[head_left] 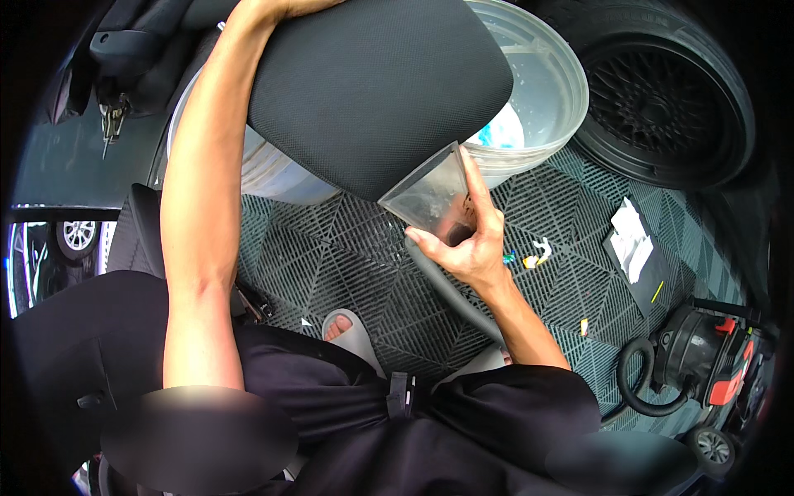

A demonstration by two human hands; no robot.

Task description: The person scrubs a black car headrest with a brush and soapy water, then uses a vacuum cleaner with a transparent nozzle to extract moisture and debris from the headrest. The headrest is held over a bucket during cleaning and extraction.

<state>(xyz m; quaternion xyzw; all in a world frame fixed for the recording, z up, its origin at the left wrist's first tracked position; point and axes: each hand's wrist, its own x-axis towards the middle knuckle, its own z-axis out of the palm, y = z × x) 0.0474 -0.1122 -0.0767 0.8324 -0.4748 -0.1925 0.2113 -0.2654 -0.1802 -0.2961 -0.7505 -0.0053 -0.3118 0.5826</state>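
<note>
A black padded fabric panel [378, 87], like a car headrest or small cushion, is tilted over translucent plastic buckets. My left hand [291, 7] holds its upper left edge; the fingers are largely cut off by the top of the picture. In my right hand [474, 248] is a clear plastic suction nozzle [428, 189], wide and flared. The nozzle's broad mouth meets the panel's lower edge. From below that hand a grey hose [450, 297] runs towards my feet.
Behind the panel stand a right bucket [552, 80] and a left bucket [285, 177]. A wheel with its tyre [657, 99] is at the upper right. A red and black vacuum cleaner [701, 359] stands at the lower right. Crumpled white paper [633, 242] and scraps lie on the grid floor [347, 248].
</note>
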